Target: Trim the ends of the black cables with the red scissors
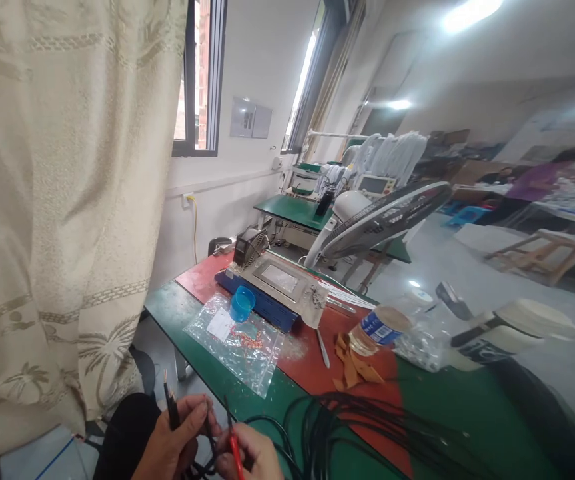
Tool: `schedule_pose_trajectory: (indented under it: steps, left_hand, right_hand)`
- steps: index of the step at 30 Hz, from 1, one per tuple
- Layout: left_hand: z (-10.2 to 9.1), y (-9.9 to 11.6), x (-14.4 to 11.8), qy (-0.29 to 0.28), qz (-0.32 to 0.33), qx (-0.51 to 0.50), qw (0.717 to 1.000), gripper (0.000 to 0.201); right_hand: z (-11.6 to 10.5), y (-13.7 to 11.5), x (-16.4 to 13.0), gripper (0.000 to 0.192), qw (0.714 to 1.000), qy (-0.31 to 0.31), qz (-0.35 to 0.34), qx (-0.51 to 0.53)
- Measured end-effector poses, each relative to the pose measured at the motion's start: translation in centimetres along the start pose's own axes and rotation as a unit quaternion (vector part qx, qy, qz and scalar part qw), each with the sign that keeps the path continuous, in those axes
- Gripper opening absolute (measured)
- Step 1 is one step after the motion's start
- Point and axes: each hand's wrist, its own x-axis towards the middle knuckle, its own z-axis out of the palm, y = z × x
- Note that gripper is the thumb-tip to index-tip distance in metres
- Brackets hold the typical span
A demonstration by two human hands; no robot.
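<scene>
Lowest in view, at the near table edge: left hand (172, 443) closed around a black cable end (170, 399) that sticks up past the thumb. Just beside it, right hand (250, 457) pinched shut on a thin red wire (236, 453) running down between the fingers. Both hands touching or nearly so, held out past the table's near edge, above a dark-clothed lap.

Just right of the hands, a loose coil of black cables (367, 427) spread over the green table (177, 310) and spilling toward its front edge. Bare green beyond the coil on the right.

Farther in, a clear plastic bag (237, 343) lying flat near the left edge, small orange bits inside, a blue cup (242, 303) resting at its far end. On the red mat (312, 363): a slim metal tool (322, 348), scraps of brown tape (354, 367), a water bottle (377, 328) lying on its side. Behind the bag, a flat machine with a screen (280, 280), close to the mat's far corner.

Left side closed off by a beige curtain (62, 200) hanging close to the table. Past the machine, a tilted fan (382, 223), then a second green bench (297, 212) under the window (200, 77). Open floor to the right, a wooden stool (542, 250) well off, a person seated in the far blur.
</scene>
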Motion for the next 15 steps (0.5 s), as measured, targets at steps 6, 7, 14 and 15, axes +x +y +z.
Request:
schedule_pose_trajectory:
  steps: [6, 7, 14, 15]
  left_hand:
    - [-0.3, 0.3, 0.1, 0.000, 0.022, 0.024, 0.999, 0.033]
    - [-0.2, 0.4, 0.2, -0.007, 0.029, 0.040, 0.999, 0.033]
    - [0.9, 1.3, 1.3, -0.066, 0.076, 0.169, 0.980, 0.032]
    - [1.2, 1.5, 1.4, -0.072, 0.081, 0.188, 0.976, 0.032]
  right_hand:
    - [-3.2, -3.2, -0.4, 0.031, 0.983, -0.019, -0.076, -0.167]
    - [-3.4, -3.6, -0.3, 0.029, 0.979, -0.039, -0.062, -0.189]
    - [-4.4, -4.8, 0.4, 0.021, 0.967, -0.098, -0.001, -0.234]
    - [-4.6, -4.9, 0.4, 0.022, 0.968, -0.093, -0.002, -0.233]
